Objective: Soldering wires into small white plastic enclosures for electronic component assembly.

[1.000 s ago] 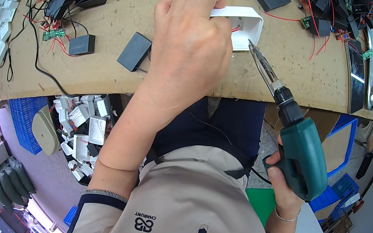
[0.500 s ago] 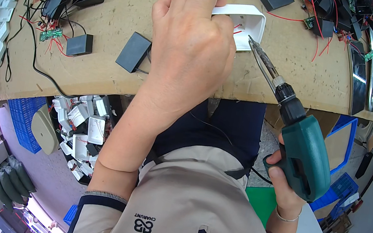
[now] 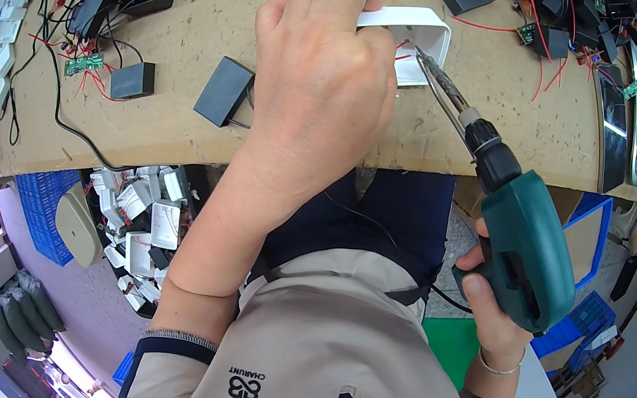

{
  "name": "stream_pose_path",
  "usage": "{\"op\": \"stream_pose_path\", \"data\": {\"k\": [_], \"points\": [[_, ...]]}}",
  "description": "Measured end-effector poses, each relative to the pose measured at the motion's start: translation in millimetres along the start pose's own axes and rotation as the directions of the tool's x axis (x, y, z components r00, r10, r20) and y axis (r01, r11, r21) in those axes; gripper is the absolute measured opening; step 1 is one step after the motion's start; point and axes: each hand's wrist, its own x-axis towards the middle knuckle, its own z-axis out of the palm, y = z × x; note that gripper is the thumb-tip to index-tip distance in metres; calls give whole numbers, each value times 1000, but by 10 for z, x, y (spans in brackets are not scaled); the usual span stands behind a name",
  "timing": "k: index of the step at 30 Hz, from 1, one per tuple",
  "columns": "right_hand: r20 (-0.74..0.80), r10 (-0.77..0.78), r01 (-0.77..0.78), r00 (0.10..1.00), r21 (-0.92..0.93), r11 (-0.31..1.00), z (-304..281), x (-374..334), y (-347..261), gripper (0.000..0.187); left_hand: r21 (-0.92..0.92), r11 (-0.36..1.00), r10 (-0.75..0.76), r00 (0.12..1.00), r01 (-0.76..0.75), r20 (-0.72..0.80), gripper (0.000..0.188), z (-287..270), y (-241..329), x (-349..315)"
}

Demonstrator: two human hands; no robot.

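My left hand is closed on a white plastic housing over the table, its back toward me and hiding the housing's left side. Short red wire ends show inside the housing. In my right hand is a green soldering gun, gripped by its handle with the index finger near the trigger. Its metal tip reaches into the housing's open side, close to the red wires; whether they touch, I cannot tell. Left of my left wrist lies a black box with a black cable.
Black boxes, green circuit boards and red wires lie at the table's left. Another tangle of boards and wires sits at the back right, beside a dark flat panel. Below the table's left edge stands a bin of white housings.
The soldering gun's tip has moved slightly left and away from me, farther into the housing. My left hand and the housing have barely shifted.
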Motion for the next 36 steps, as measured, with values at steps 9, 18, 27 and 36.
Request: {"op": "stream_pose_path", "data": {"k": [9, 18, 27, 36], "points": [[-19, 37, -37, 999, -39, 999, -13, 116, -113, 61, -17, 1000, 3, 1000, -3, 4, 7, -3, -11, -3], [27, 13, -11, 1000, -72, 997, -83, 122, -123, 61, -2, 1000, 5, 1000, -5, 13, 6, -5, -11, 0], [78, 53, -42, 996, -139, 989, -132, 147, -133, 59, -12, 1000, 7, 1000, -6, 10, 6, 6, -9, 16], [84, 191, -153, 978, -338, 929, -214, 143, -227, 63, -10, 1000, 16, 1000, -16, 7, 7, 3, -17, 6]]}}
